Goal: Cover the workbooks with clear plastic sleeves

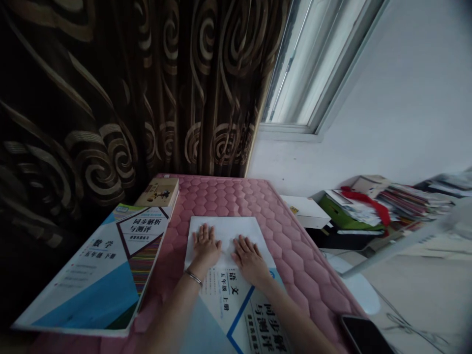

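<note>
A blue-and-white workbook with printed Chinese characters lies on the pink quilted surface in front of me. Beyond its printed cover, a plain white sheet stretches away from me; whether it belongs to the workbook I cannot tell. My left hand presses flat on the left part of this sheet, fingers spread, a bracelet on the wrist. To the right, my right hand also rests flat with fingers apart, near the line where white sheet and printed cover meet. Neither hand grips anything.
On the left lies another large workbook, with a brown box-like item behind it. A dark phone sits at the right edge of the pink quilted surface. Past that edge are a white lamp and piled papers. A patterned curtain hangs behind.
</note>
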`<action>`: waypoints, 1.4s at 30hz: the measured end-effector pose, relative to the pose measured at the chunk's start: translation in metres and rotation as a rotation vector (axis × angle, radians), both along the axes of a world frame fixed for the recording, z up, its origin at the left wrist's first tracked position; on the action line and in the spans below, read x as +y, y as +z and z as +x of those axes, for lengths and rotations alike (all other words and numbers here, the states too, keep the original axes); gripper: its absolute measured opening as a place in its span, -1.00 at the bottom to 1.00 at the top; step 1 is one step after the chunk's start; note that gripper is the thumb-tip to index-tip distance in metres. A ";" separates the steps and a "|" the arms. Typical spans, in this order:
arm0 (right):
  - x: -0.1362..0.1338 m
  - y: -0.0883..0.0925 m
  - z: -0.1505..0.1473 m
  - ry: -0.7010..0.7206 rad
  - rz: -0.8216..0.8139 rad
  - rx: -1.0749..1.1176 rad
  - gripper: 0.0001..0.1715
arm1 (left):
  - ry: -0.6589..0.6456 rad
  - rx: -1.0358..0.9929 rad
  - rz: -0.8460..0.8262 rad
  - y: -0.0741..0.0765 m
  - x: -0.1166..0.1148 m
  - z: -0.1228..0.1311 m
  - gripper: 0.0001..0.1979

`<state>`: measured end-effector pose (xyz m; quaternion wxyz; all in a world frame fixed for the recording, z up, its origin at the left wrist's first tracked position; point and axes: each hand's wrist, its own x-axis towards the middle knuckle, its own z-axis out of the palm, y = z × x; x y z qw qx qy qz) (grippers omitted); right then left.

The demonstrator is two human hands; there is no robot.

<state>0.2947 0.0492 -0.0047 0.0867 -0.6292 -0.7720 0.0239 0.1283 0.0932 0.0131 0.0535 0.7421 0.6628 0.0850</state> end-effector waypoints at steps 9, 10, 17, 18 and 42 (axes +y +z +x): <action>-0.003 0.016 -0.002 -0.019 -0.092 -0.011 -0.36 | -0.160 0.004 0.098 0.007 0.043 -0.014 -0.45; -0.002 0.020 -0.003 -0.028 -0.108 -0.007 -0.36 | -0.159 0.004 0.103 0.005 0.045 -0.016 -0.45; 0.056 0.049 -0.052 0.076 -0.095 0.163 -0.28 | -0.155 0.026 0.075 -0.001 0.049 -0.024 -0.44; 0.068 0.048 -0.060 0.140 -0.105 0.196 -0.27 | -0.162 0.029 0.066 -0.001 0.049 -0.025 -0.44; 0.096 0.014 0.019 -0.425 -0.129 0.010 -0.17 | 0.257 0.060 0.075 0.010 0.038 -0.044 -0.36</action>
